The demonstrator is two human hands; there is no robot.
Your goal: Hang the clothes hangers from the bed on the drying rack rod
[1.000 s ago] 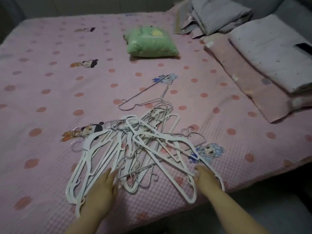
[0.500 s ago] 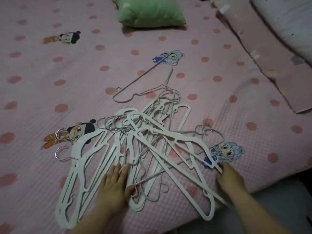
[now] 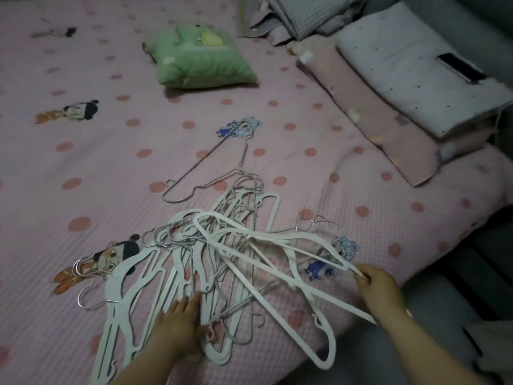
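Head view: big messy heap of white hangers flat on the pink bed, near its front edge, with left hand pressed open on top of the heap and right hand pinching the thin end of one hanger with closed fingers. Could go wrong with a hard pull, since hooks look tangled together, so others may drag along and slide off the bed. No drying rack in sight.

I see a dim, flat, evenly lit scene with a pinkish cast and soft, grainy detail. Wide-angle bending curves the edges; the right corners fall into shadow.
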